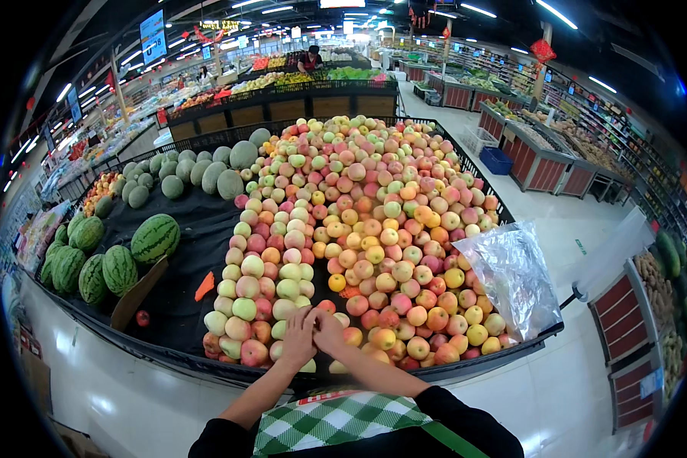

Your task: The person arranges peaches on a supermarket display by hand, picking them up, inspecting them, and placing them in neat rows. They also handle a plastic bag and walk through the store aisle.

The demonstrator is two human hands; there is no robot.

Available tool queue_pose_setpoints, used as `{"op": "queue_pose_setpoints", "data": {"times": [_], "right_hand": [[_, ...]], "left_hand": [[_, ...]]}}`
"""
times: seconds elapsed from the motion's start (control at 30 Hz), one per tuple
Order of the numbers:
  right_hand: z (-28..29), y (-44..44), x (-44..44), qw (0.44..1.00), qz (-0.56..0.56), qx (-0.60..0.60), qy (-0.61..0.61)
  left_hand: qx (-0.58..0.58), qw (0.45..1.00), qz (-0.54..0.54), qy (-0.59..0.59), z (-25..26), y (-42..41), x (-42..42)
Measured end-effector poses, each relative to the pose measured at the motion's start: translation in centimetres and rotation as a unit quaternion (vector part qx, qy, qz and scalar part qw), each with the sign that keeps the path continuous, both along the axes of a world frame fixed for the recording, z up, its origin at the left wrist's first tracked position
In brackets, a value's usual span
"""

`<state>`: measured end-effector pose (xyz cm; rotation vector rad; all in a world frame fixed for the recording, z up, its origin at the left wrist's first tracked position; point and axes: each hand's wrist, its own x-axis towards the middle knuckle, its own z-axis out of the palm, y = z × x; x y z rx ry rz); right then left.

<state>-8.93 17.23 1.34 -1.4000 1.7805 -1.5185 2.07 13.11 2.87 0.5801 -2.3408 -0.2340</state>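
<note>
My left hand (pixel 299 336) and my right hand (pixel 327 332) meet at the fingertips above the front edge of a large heap of apples (pixel 372 229). The fingers are bent together, and whether something small lies between them cannot be made out. Just beyond my right hand is a red apple (pixel 326 306). To the left of my hands, pale green and red apples stand in neat rows (pixel 252 266); the ones to the right lie loosely piled. A clear plastic bag (pixel 512 275) rests over the right front corner of the display.
Watermelons (pixel 155 238), green melons (pixel 229 184) and a cardboard piece (pixel 139 293) are on the black cloth to the left. A black crate-like rim (pixel 166 350) borders the display. A bag roll (pixel 615 252) stands at right. A person (pixel 310 59) is at a far stand.
</note>
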Motion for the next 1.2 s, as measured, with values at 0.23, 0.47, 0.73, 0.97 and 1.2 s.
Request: {"op": "queue_pose_setpoints", "data": {"times": [0.23, 0.47, 0.73, 0.97, 1.2], "right_hand": [[-0.4, -0.6, -0.5, 1.000, -0.018, 0.016, 0.017], [-2.2, -1.2, -1.4, 0.999, -0.040, 0.020, 0.027], [2.4, -6.8, -11.3, 0.963, -0.092, 0.166, 0.193], [0.0, -14.7, -25.0, 0.853, -0.193, 0.059, 0.482], [-0.7, -23.3, -35.1, 0.734, -0.209, 0.153, 0.628]], "left_hand": [[0.027, 0.998, -0.064, -0.001, 0.5, -0.4, 1.0], [0.073, 0.990, -0.114, 0.026, -0.3, -0.9, 1.2], [0.194, 0.962, -0.185, 0.053, 0.5, -1.1, 1.2], [0.256, 0.950, -0.169, 0.061, 0.4, -2.5, 0.6], [0.243, 0.955, -0.160, 0.056, -0.8, -3.3, 0.2]]}}
